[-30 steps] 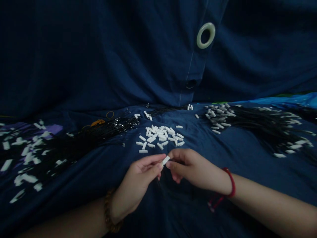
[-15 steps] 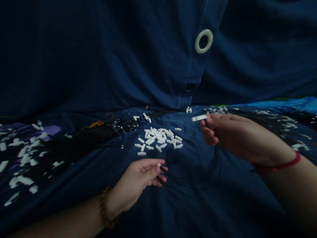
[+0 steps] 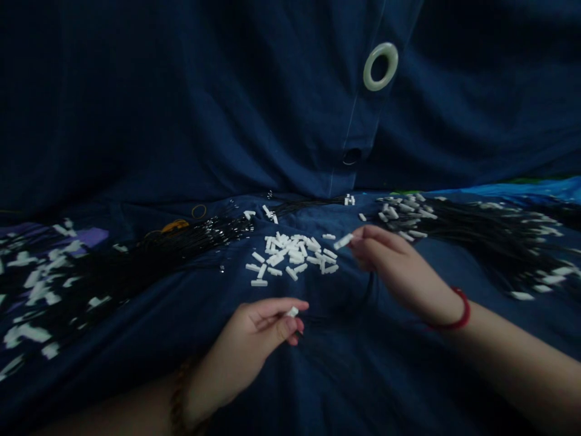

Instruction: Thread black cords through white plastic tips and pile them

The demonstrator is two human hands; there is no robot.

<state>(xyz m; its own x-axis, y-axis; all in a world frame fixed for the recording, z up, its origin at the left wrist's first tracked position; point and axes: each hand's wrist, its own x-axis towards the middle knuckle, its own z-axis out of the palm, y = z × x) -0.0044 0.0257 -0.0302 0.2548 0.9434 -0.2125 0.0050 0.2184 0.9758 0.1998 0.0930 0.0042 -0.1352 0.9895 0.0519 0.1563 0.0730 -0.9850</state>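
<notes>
My left hand [image 3: 254,333] is closed on a small white connector [image 3: 292,312] between thumb and fingers, just in front of the central pile. At the right of the pile, my right hand [image 3: 390,260] pinches a longer white connector [image 3: 344,241] that points left. Dark thin wires hang below the right hand, faint against the cloth. The loose white connectors [image 3: 290,251] lie heaped on dark blue cloth [image 3: 336,375], between and beyond both hands.
Black wires with white connectors [image 3: 34,330] spread at the left, with shiny-tipped wires [image 3: 204,233] and an orange band [image 3: 175,226] behind. Another wire bundle [image 3: 472,236] lies at the right. A pale ring [image 3: 380,66] sits on the raised blue cloth at the back.
My right hand has moved left and slightly down with its connector, nearer the pile. My left hand has shifted slightly, and the connector in it shows at a different angle.
</notes>
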